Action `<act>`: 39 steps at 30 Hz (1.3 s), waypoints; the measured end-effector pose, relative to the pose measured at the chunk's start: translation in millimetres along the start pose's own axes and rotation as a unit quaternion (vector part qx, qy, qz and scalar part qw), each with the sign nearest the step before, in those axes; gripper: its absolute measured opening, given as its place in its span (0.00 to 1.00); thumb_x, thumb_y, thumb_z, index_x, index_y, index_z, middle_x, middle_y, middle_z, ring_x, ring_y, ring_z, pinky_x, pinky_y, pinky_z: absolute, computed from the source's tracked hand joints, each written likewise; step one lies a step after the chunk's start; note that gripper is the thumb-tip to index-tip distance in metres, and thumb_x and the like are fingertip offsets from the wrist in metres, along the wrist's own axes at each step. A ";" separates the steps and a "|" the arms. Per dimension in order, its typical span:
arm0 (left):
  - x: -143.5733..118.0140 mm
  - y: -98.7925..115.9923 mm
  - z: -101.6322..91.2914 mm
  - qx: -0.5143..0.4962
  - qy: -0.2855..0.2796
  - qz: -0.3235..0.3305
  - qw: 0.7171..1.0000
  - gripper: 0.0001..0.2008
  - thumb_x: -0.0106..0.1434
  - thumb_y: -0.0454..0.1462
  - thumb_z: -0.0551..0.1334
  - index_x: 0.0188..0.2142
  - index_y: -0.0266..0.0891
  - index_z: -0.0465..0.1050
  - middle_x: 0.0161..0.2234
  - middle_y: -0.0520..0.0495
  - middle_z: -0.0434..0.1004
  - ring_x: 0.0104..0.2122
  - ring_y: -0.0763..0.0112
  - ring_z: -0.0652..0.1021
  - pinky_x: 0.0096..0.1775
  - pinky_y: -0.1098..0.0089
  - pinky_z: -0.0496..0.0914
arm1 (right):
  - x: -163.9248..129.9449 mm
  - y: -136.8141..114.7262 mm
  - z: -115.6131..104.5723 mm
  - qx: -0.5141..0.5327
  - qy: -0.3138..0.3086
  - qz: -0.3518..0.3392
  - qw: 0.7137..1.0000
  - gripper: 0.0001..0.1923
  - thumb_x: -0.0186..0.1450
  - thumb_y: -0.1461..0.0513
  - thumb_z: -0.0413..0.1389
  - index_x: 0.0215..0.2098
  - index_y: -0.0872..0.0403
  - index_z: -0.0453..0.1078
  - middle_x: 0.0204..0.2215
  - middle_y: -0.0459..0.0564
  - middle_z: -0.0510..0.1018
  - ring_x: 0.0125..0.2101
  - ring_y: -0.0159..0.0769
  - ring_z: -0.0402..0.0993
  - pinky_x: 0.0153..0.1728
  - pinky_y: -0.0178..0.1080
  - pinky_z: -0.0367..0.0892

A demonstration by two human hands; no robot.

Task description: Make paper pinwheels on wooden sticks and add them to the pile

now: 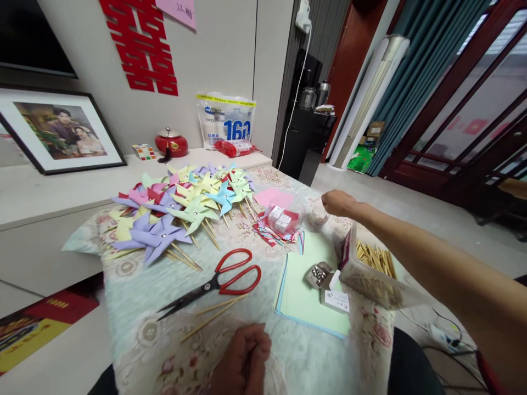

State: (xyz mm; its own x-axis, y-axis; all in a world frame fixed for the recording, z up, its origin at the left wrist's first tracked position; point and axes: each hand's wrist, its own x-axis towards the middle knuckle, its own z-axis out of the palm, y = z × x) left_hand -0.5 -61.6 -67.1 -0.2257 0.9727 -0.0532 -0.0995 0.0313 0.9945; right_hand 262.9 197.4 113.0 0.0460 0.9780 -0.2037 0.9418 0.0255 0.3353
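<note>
My left hand (246,356) rests low over the front of the cloth, its fingers curled together; whatever they may hold is hidden. Just beyond it lie thin wooden sticks (214,316) and black scissors with red handles (220,281). My right hand (340,203) reaches far out on the right, closed, beside a small clear round container (318,217); its fingertips are turned away from view. Under that forearm stands a clear plastic box of wooden sticks (375,260). Light green paper sheets (302,293) carry an open small box of silvery pins (320,274).
Several paper pinwheels (193,211) are heaped at the back left of the table. Paper strips (272,230) lie around a clear container with a white label (283,218). Behind are a framed photo (61,131), a red jar (172,145) and a large plastic bag (225,122).
</note>
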 end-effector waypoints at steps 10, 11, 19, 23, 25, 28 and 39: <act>1.0 35.3 -15.8 -0.044 0.102 0.012 0.994 0.07 0.60 0.33 0.61 0.39 0.38 0.73 0.35 0.49 0.79 0.34 0.70 0.77 0.40 0.69 0.73 | -180.0 -95.1 26.9 0.304 -0.015 -0.373 0.877 0.09 0.65 0.69 0.52 0.33 0.53 0.73 0.31 0.46 0.79 0.31 0.33 0.74 0.34 0.32 0.63; 1.0 35.4 -16.1 -0.045 0.110 0.016 0.993 0.08 0.59 0.33 0.61 0.40 0.38 0.73 0.35 0.48 0.79 0.34 0.70 0.78 0.40 0.68 0.73 | -194.0 -106.7 40.3 0.329 -0.036 -0.391 0.859 0.09 0.64 0.70 0.52 0.33 0.53 0.73 0.31 0.46 0.78 0.31 0.33 0.73 0.34 0.31 0.63; 2.8 30.1 -17.4 -0.070 0.111 0.038 0.991 0.10 0.59 0.31 0.60 0.41 0.38 0.73 0.35 0.48 0.79 0.34 0.71 0.78 0.39 0.68 0.73 | -223.5 -146.4 93.2 0.322 -0.047 -0.284 0.902 0.05 0.65 0.64 0.54 0.34 0.55 0.70 0.33 0.52 0.78 0.31 0.37 0.74 0.31 0.35 0.61; 2.3 29.9 -17.4 -0.063 0.109 0.023 0.992 0.09 0.59 0.33 0.61 0.40 0.37 0.73 0.34 0.48 0.79 0.34 0.70 0.78 0.39 0.68 0.74 | -229.8 -160.2 97.7 0.263 -0.059 -0.261 0.927 0.07 0.66 0.64 0.50 0.36 0.56 0.70 0.35 0.55 0.79 0.32 0.40 0.75 0.30 0.37 0.58; 1.6 31.0 -17.5 -0.056 0.107 0.020 0.992 0.09 0.59 0.34 0.61 0.40 0.37 0.73 0.33 0.47 0.79 0.33 0.69 0.78 0.38 0.68 0.74 | -233.4 -165.3 98.4 0.244 -0.060 -0.281 0.926 0.07 0.66 0.65 0.49 0.35 0.56 0.69 0.35 0.56 0.79 0.31 0.40 0.76 0.29 0.37 0.58; -0.1 32.0 -18.1 -0.031 0.104 0.010 0.994 0.08 0.58 0.35 0.61 0.38 0.38 0.74 0.33 0.47 0.79 0.32 0.68 0.78 0.38 0.67 0.74 | -236.1 -159.9 87.6 0.232 -0.056 -0.306 0.922 0.05 0.63 0.65 0.51 0.35 0.55 0.69 0.34 0.56 0.80 0.30 0.41 0.76 0.28 0.38 0.57; 9.4 8.8 -21.6 0.065 0.007 0.013 0.998 0.13 0.55 0.45 0.67 0.38 0.41 0.77 0.34 0.47 0.82 0.36 0.61 0.81 0.40 0.66 0.76 | -89.1 -13.6 -3.5 0.074 0.129 0.004 0.989 0.13 0.65 0.69 0.48 0.40 0.58 0.75 0.39 0.60 0.82 0.37 0.44 0.77 0.30 0.37 0.57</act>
State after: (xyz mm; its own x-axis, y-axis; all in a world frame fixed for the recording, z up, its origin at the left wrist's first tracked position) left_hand -24.4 -57.2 -60.8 -0.2403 0.9703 -0.0282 0.0335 0.0373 0.9987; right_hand 244.9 110.6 129.8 -0.0145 0.9988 0.0474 0.9810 0.0051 0.1939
